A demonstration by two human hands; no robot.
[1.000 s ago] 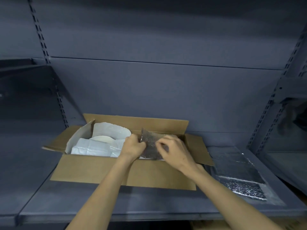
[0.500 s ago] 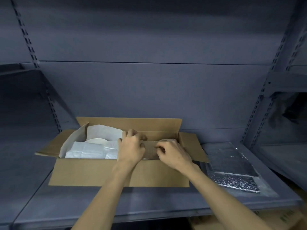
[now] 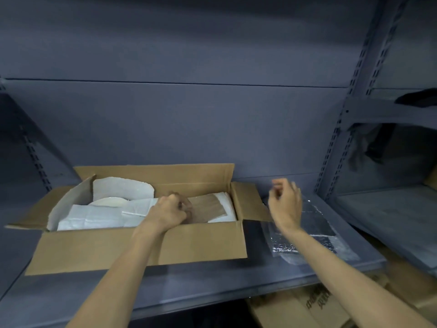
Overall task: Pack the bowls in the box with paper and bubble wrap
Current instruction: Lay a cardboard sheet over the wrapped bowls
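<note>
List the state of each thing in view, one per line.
box: flaps open, partly filled
bowl: in the box, rim showing between white wrap
brown paper: lying in the box's right end
left hand: in the box, fingers curled at the paper
right hand: over the bubble wrap stack, holding nothing

left hand (image 3: 169, 210) curled, lower; right hand (image 3: 286, 204) raised, fingers loosely bent.

My one view sits on the wearer's head (wide-angle), looking forward and down, close over the open brown cardboard box (image 3: 132, 242) on the grey metal shelf (image 3: 212, 280)
</note>
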